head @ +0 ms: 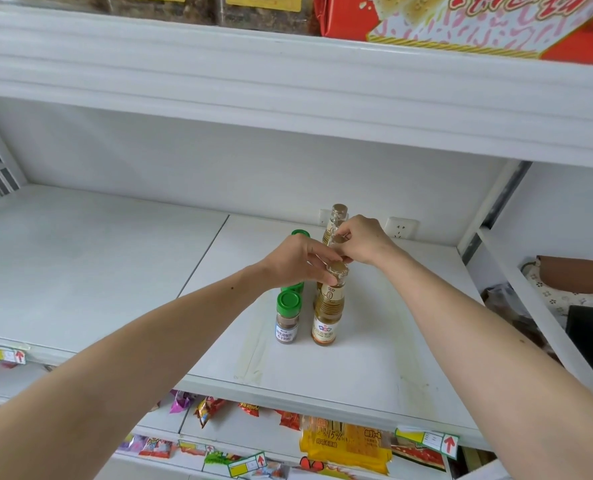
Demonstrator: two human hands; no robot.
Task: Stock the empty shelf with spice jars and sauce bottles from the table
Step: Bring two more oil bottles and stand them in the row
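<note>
On the white shelf [323, 368] stand two rows running front to back. The left row holds spice jars with green lids; the front jar [288, 318] shows brown powder, and a green lid [300, 233] shows behind my hand. The right row holds three amber sauce bottles. My left hand [297, 261] pinches the neck of the front bottle [328, 313] just under its gold cap. My right hand [361, 242] pinches the cap of the middle bottle [338, 240], whose body is mostly hidden. The rear bottle [338, 214] stands free behind both.
The shelf's left panel [80, 265] is bare. A wall socket [400, 227] sits at the back. A higher shelf [288, 91] with a red box [478, 22] hangs overhead. Snack packets [347, 445] fill the shelf below. A bag lies on the right unit [575, 271].
</note>
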